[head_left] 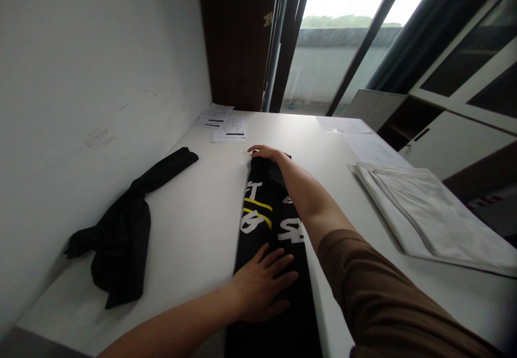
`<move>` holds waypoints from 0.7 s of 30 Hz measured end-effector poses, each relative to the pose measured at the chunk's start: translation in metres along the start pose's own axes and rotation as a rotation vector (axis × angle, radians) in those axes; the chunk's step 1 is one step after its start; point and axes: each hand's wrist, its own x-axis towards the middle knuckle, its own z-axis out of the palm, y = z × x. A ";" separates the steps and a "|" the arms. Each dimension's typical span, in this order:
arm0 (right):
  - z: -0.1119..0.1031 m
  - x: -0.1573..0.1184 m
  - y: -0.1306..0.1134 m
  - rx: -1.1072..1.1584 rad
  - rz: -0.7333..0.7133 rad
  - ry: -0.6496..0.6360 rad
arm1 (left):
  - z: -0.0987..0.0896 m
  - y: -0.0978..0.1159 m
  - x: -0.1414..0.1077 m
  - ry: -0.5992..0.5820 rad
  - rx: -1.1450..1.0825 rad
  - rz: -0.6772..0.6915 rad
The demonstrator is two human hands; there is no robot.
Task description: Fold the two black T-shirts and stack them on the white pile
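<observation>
Fabric (278, 212), black and matte, lies folded into a long, narrow strip, running from the centre of the frame down to the bottom edge. Its upper half carries rough, brush-like white lettering (251, 222) and two slanted yellow stripes (258, 204); the lower half is plain and smooth. The left hand (264, 285) rests palm down on that plain part, its fingers spread apart. The right hand (266, 153) arches over the strip's far end, fingers bent at the upper left corner — whether they pinch the cloth, I cannot tell. The right forearm, in a creased brown sleeve (375, 288), crosses the strip's right side and hides some lettering.

Beneath is a smooth white table (202, 207). At left, near the scuffed white wall (100, 78), sits a crumpled black cloth (129, 223) with one tube-like length pointing up and right. Printed paper sheets (230, 128) lie just beyond the right hand, more papers (374, 148) toward the upper right. A wrinkled off-white folded sheet (436, 212) takes up the right side, well apart from the strip. Behind stand a dark brown panel (240, 40), glass doors (335, 51), a dark curtain (420, 29) and white cabinets (464, 137).
</observation>
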 end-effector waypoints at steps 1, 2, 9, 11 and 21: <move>-0.002 0.000 0.001 0.034 0.004 -0.073 | -0.001 0.000 0.000 -0.004 0.002 -0.002; -0.004 0.000 0.002 0.053 0.005 -0.116 | -0.001 0.000 0.001 -0.007 0.003 -0.005; -0.001 0.012 0.006 -0.013 -0.064 0.213 | -0.002 0.000 0.002 -0.005 0.019 -0.001; 0.003 0.018 0.008 -0.046 -0.019 0.243 | 0.001 -0.001 0.002 0.000 0.028 0.003; 0.015 0.026 0.016 -0.231 -0.063 0.376 | 0.000 0.000 0.001 -0.005 0.009 -0.001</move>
